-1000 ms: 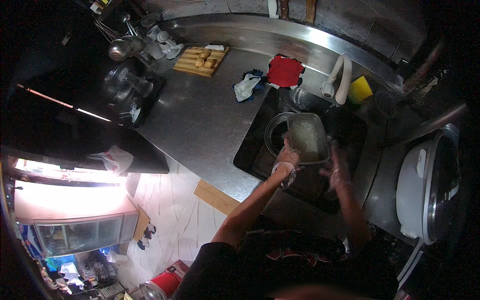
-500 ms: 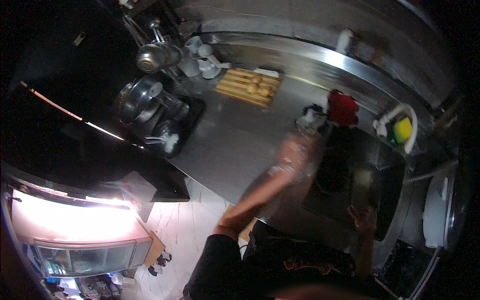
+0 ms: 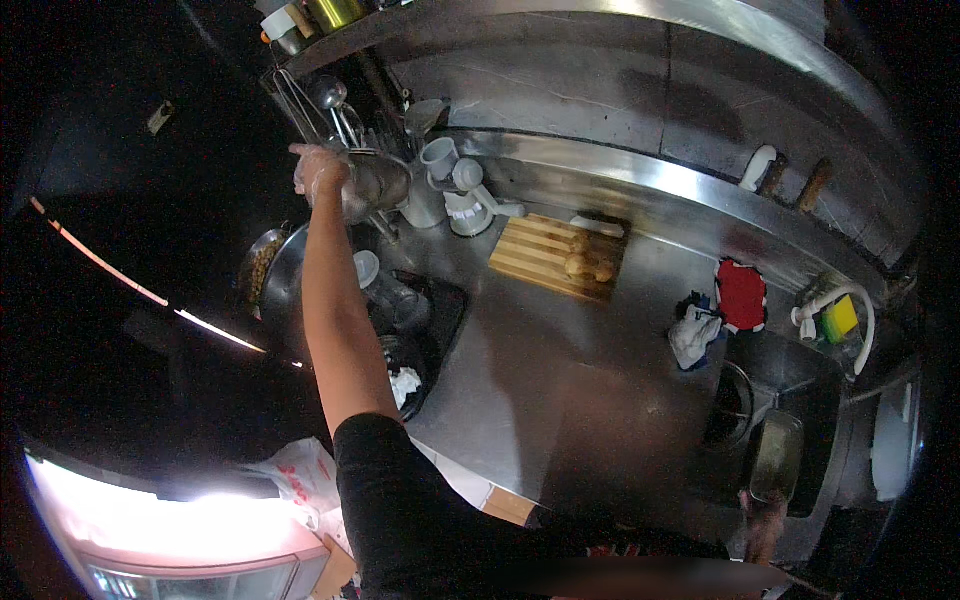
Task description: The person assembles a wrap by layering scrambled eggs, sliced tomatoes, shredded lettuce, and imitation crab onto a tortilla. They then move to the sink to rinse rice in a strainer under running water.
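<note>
My left hand point(image 3: 322, 172), which looks wet, reaches far to the left, beside a round metal pot point(image 3: 378, 185) among standing utensils. One finger points outward, and I see nothing held in that hand. My right hand point(image 3: 763, 518) is low at the right, its fingers at the near end of a clear rectangular container point(image 3: 778, 458) over the dark sink point(image 3: 822, 430). The container appears gripped at that end. Below my left forearm, a large metal bowl point(image 3: 285, 270) is partly hidden.
A striped wooden board point(image 3: 530, 252) with pale brown lumps point(image 3: 588, 266) lies on the steel counter point(image 3: 480, 380). A white cloth point(image 3: 694, 335) and a red cloth point(image 3: 741, 296) lie near the sink. A white tap point(image 3: 866, 335) and a yellow-green sponge point(image 3: 841, 318) stand behind it.
My left hand has swung from mid-counter near the white cloth to the far left by the metal pot. The view has shifted. My right hand remains by the container at the sink.
</note>
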{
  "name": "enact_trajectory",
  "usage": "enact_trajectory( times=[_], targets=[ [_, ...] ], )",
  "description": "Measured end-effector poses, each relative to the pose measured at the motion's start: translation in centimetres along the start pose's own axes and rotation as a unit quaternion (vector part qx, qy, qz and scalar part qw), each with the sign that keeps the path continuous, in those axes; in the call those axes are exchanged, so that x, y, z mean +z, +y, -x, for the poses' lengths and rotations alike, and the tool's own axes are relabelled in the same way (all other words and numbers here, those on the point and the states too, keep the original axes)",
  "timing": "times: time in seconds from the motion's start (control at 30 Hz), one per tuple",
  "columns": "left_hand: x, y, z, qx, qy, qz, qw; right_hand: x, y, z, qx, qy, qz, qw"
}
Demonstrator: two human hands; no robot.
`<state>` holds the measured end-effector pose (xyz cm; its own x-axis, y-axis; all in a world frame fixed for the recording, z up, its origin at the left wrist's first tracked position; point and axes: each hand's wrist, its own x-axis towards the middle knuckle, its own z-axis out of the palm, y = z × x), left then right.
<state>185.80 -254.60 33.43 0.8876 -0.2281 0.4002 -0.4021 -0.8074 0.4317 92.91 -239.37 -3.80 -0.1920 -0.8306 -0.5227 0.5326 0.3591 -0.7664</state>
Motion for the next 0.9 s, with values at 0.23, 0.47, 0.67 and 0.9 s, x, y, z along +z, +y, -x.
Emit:
enact_trajectory(
  times=[0.23,0.47,0.67,0.9],
  targets=[
    [0.6,-2.6,-4.8,0.050,0.085,-0.060,0.993,-1.2,0.6,-0.6,-0.101,-0.031,0.296,0.949],
    [-6.9,0.6,-6.2,0.173,0.134,-0.090,0.972,2.7,0.7,2.0,-0.068,0.011,0.042,0.997],
    [-10.0,-1.6,1.1,0.412,-0.037,0.088,0.906,3.4,-3.5,4.3,-0.033,0.007,0.046,0.998],
    [-16.4,5.3,32.1,0.279,-0.360,0.340,0.823,3.5,-9.4,4.0,-0.016,0.072,0.117,0.990]
  ],
)
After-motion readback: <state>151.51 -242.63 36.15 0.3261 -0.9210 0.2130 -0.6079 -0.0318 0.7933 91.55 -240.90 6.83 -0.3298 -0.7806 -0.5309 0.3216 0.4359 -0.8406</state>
